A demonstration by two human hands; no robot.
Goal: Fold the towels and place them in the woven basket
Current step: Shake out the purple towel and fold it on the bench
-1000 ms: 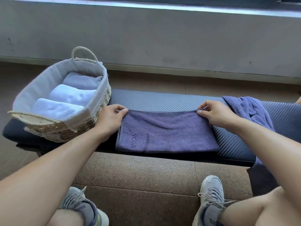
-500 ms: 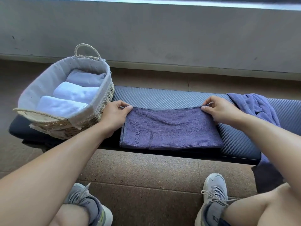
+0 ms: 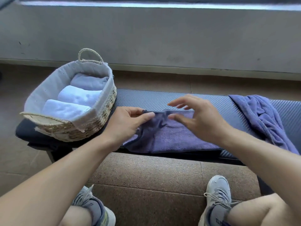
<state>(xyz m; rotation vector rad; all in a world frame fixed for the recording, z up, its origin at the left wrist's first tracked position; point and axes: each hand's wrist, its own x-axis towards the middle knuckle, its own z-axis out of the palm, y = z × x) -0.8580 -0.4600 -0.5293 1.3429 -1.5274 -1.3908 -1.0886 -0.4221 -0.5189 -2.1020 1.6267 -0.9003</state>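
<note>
Folding a purple towel (image 3: 175, 137).
Left hand (image 3: 126, 124) pinches its far corner; right hand (image 3: 198, 118), at 3 o'clock, spread wide, blurred.

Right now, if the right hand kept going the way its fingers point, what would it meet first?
The right hand points left, fingers spread. First in line is the raised towel corner pinched by the left hand, then that hand's fingers. The basket lies further along. Depth is unclear; it may pass just above the cloth.
</note>
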